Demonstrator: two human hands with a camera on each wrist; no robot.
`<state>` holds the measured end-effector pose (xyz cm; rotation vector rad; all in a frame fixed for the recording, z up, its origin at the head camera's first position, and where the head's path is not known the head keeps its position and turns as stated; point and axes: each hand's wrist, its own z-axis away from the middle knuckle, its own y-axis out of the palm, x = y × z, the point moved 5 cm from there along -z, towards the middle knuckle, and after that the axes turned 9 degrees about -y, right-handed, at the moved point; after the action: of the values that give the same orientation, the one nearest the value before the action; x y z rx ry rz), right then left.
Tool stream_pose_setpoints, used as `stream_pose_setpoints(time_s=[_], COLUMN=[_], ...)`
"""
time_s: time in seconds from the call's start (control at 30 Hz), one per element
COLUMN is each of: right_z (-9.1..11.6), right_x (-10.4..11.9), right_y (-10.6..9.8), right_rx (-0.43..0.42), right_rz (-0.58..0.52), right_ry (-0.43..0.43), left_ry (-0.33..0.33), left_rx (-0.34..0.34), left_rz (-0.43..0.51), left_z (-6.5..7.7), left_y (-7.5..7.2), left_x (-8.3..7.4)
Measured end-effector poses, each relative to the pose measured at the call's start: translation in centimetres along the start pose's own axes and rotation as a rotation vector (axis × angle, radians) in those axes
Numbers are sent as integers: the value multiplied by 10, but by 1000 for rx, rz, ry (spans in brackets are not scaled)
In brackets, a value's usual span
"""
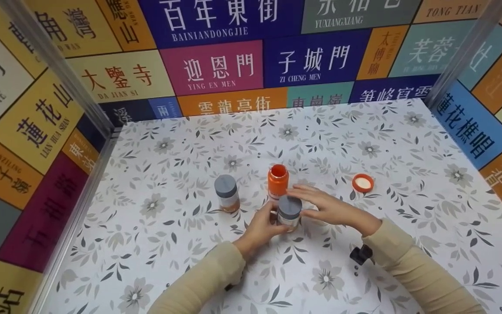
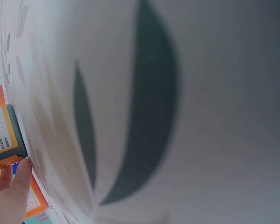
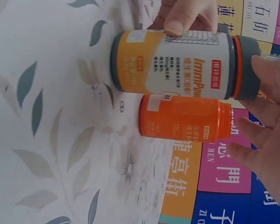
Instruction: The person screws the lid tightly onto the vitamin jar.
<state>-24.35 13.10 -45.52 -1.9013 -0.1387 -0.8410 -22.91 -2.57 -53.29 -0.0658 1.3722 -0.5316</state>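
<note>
A supplement bottle (image 1: 290, 208) with a grey screw lid and a white and orange label stands upright on the table. My left hand (image 1: 262, 229) grips it low around its body, thumb on the near side. Beside the lid (image 3: 247, 67) is my right hand (image 1: 331, 207), fingers loosely spread and the thumb tip right at the lid's edge. Just behind stands an orange bottle (image 1: 278, 181), its mouth uncovered. In the left wrist view, the left hand (image 2: 11, 196) shows only at the lower left corner, by the bottle's label (image 2: 1, 130).
Another grey-lidded bottle (image 1: 227, 192) stands to the left. An orange cap (image 1: 363, 182) lies on the right with its pale inside facing up. The table (image 1: 181, 165) has a floral cover, and panels with Chinese lettering (image 1: 216, 69) enclose its back and sides.
</note>
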Motion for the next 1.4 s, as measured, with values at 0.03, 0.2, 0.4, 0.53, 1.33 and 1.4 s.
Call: stream_pose_setpoints(time_s=[0.03, 0.2, 0.4, 0.53, 1.33, 1.4], right_z=[0, -1, -4, -7, -5, -4], right_x=[0, -3, -5, -5, -2, -4], right_y=[0, 4, 9, 11, 5, 3], right_rx=[-8, -66, -163, -210, 77, 98], right_rz=[7, 16, 65, 62, -153, -157], right_ry=[-1, 30, 37, 61, 137, 102], left_ry=[4, 28, 31, 27, 58, 62], left_rx=[-2, -15, -17, -21, -22, -19], left_rz=[-5, -17, -2, -16, -35, -37], left_z=[0, 0, -1, 0, 0, 0], left_y=[0, 1, 1, 1, 0, 0], left_x=[0, 0, 0, -1, -3, -3])
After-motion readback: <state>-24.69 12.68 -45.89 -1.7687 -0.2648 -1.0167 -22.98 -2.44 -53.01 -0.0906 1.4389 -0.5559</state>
